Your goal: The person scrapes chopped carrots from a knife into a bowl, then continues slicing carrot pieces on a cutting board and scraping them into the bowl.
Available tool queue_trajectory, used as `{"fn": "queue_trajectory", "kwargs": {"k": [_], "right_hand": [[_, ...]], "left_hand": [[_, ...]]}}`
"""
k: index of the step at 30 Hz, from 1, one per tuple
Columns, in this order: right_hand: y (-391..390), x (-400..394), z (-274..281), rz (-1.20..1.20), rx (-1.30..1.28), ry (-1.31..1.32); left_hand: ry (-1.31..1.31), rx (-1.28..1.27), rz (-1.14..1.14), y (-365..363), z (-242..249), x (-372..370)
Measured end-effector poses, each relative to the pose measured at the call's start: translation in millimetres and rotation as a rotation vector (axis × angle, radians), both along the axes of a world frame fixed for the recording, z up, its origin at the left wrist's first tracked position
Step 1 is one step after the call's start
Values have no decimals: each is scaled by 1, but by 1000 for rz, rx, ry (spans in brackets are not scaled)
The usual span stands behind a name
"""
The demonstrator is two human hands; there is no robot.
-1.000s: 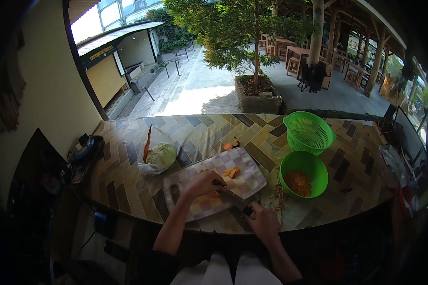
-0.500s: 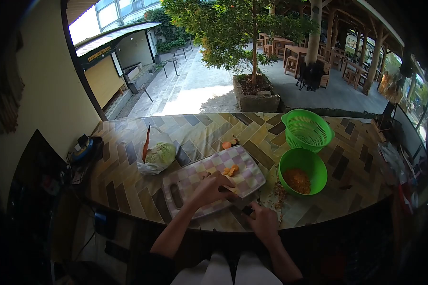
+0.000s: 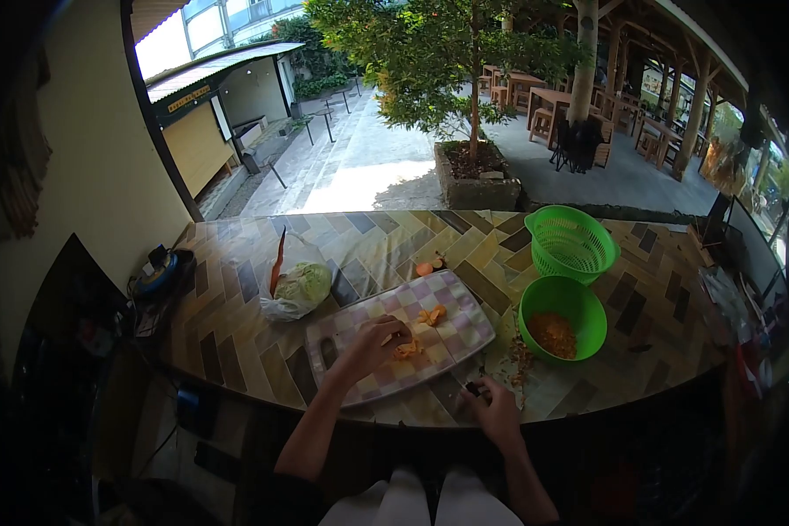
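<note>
A pink-and-white checked cutting board [image 3: 373,313] lies at a slant on the tiled table. Orange pieces [image 3: 431,316] sit near its middle, and more orange pieces [image 3: 408,351] lie just right of my left hand [image 3: 373,344]. That hand is over the board with curled fingers; what is between them, if anything, cannot be made out. My right hand [image 3: 497,410] is closed round the dark handle of a knife [image 3: 473,388] at the board's lower right corner. The blade is hard to see. Beside the board, a green bowl [image 3: 594,316] holds orange shreds [image 3: 553,335].
A green colander [image 3: 574,243] stands behind the bowl. Cabbage in a plastic bag [image 3: 300,289] lies at the left with a thin reddish-brown strip [image 3: 278,261]. Round orange pieces [image 3: 425,268] lie behind the board, and scraps [image 3: 519,359] are scattered between board and bowl.
My left hand has moved slightly left and up, away from the knife, uncovering orange pieces. The knife and my right hand have moved right, away from the board's middle. The view has shifted slightly.
</note>
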State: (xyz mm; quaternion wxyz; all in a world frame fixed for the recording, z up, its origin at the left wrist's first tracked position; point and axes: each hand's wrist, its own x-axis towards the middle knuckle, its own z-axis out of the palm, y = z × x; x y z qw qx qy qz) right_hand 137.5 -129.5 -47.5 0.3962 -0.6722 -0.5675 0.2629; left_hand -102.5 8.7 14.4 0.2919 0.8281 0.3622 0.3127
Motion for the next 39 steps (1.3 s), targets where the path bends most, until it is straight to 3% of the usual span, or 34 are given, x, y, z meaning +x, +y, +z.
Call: {"fn": "queue_trajectory", "kwargs": {"k": [4,9,16,21,27,31,33,37,39], "right_hand": [[1,4,9,19,-121,247],[1,-2,7,27,-109,195],[3,0,-12,17,-38,81],[1,-3,1,-12,-136,118],[1,-3,4,28,-131,91],[1,-1,5,92,-123,-30],[0,-3,6,116,-169,59],[-4,-9,23,204,-323,194],[-5,-10,21,225,-277,115]], "left_hand": [[185,52,-38,8,-16,-20],[322,135,-76,20,-29,-21],[258,40,-240,31,-34,-20],[252,-23,-302,35,-32,-19],[212,25,-152,21,-43,-22],[152,-43,163,-15,-41,-10],[119,-15,277,-25,-43,-2],[67,-49,303,-30,-36,0],[-2,-36,295,-29,-37,-3]]}}
